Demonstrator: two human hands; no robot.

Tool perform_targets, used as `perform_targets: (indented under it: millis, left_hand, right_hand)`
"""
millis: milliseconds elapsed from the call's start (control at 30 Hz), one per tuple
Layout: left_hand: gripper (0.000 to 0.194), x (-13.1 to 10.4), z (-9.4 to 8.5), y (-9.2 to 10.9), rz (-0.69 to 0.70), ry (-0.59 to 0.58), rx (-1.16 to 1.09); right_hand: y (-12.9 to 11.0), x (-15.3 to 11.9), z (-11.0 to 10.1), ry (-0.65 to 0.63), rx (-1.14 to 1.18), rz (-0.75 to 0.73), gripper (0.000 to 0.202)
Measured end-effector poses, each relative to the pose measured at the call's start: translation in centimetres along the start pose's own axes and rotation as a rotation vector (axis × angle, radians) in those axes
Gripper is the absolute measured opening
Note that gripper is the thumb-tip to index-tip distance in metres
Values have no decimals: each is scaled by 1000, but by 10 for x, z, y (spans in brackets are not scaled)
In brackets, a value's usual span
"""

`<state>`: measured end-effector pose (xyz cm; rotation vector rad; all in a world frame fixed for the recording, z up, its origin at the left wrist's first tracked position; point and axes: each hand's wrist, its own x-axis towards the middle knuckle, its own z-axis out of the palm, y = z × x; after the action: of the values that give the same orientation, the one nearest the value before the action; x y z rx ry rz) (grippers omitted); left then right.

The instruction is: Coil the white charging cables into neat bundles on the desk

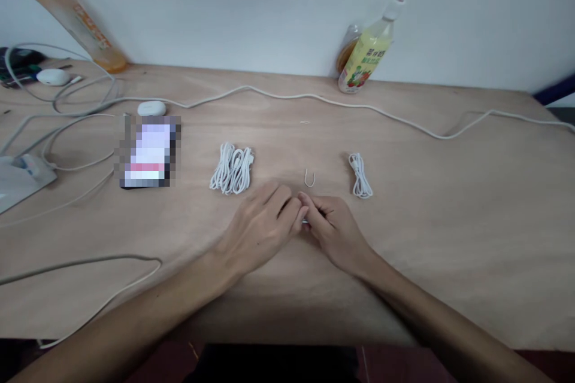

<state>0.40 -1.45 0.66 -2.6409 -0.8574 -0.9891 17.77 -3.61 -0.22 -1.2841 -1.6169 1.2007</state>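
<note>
My left hand (269, 221) and my right hand (332, 224) meet above the middle of the table, fingers closed and pinching. Between their fingertips shows a short bit of white cable (305, 221); the rest of it is hidden by the hands. Just beyond the fingers lies a thin white twist tie (309, 179), bent into a U. To the left of it rest bundled white cables (231, 170), coiled side by side. Another coiled white cable (360, 176) lies to the right, apart from my right hand.
A phone (150, 152) and a white earbud case (151, 109) lie at left. An orange drink bottle (72, 18) and a yellow-labelled bottle (368, 54) stand by the wall. One long white cord (309, 96) crosses the table's back. Another small tie (305, 122) lies nearer the middle.
</note>
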Motion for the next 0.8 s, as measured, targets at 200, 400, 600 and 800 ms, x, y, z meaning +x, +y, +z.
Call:
perform_targets:
  millis: [200, 400, 600, 800]
  left_hand:
    - [45, -1, 1, -2, -16, 5, 22]
    - [47, -8, 1, 2, -262, -138, -228]
    - [45, -8, -4, 8, -412, -203, -539]
    - [42, -6, 0, 3, -175, -50, -253]
  right_hand:
    - [-3, -2, 3, -62, 83, -8, 45]
    - [7, 0, 0, 135, -361, -425, 35]
    - [5, 1, 0, 162, -375, -499, 39]
    - [-4, -1, 0, 82, -127, -128, 45]
